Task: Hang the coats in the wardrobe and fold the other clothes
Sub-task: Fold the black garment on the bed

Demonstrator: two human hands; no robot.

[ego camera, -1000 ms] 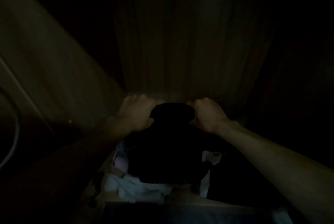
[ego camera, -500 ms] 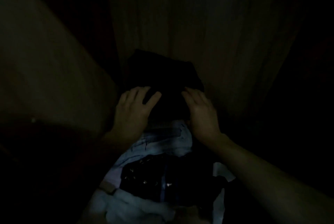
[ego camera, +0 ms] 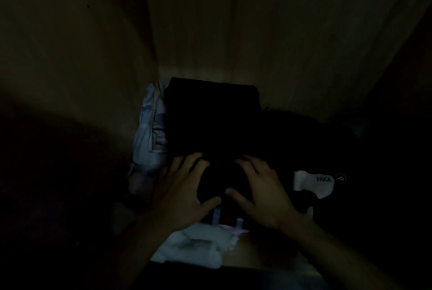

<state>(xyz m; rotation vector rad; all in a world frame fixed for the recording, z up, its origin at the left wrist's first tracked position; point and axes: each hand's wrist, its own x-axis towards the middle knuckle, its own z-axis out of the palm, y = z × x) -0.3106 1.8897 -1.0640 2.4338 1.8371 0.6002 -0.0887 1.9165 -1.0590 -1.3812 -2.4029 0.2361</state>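
The scene is very dark, inside a wooden wardrobe. A folded black garment (ego camera: 210,116) lies flat on top of a pile of clothes on the shelf. My left hand (ego camera: 184,187) lies on its near edge with the fingers spread and straight. My right hand (ego camera: 261,191) lies beside it on the same edge, fingers also spread flat. Neither hand grips the cloth.
A pale blue folded cloth (ego camera: 152,130) sits squeezed against the left wardrobe wall (ego camera: 70,56). White fabric (ego camera: 198,245) lies at the front of the pile. More dark clothes with a white "PAKA" label (ego camera: 313,182) fill the right side. The back panel (ego camera: 268,20) is close behind.
Both hands let go of the black garment, which went from bunched in my fists to lying flat on the pile; my fingers now lie spread on its near edge.
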